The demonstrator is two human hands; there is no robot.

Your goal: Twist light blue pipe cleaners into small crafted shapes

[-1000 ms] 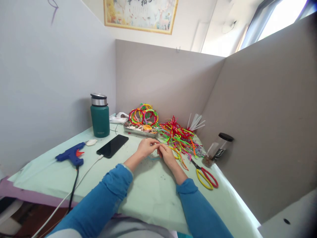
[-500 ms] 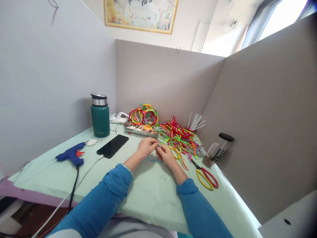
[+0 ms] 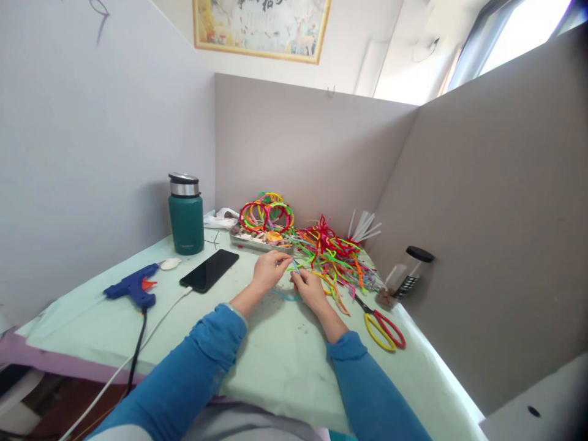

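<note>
Over the middle of the table, my left hand [image 3: 270,269] pinches one end of a light blue pipe cleaner [image 3: 295,266] between thumb and fingertips. My right hand [image 3: 310,289] grips the same pipe cleaner just below, with its fingers curled round it. A light blue tail hangs beneath the hands, close to the tabletop. Right behind them spreads a tangled heap of colourful pipe cleaners [image 3: 328,245]. Twisted pipe cleaner rings [image 3: 266,215] rest on a metal tray [image 3: 257,246] of small pieces. What my fingertips cover is hidden.
Scissors [image 3: 384,331] with red and yellow handles lie at the right, near a clear jar [image 3: 411,272]. At the left are a phone [image 3: 210,270] with a white cable, a blue glue gun [image 3: 133,286] and a green bottle [image 3: 186,220]. White glue sticks [image 3: 365,226] stand behind the heap.
My left hand has risen slightly and drawn away from the right. A short light blue stretch of pipe cleaner now shows between the fingertips. My right hand has barely moved.
</note>
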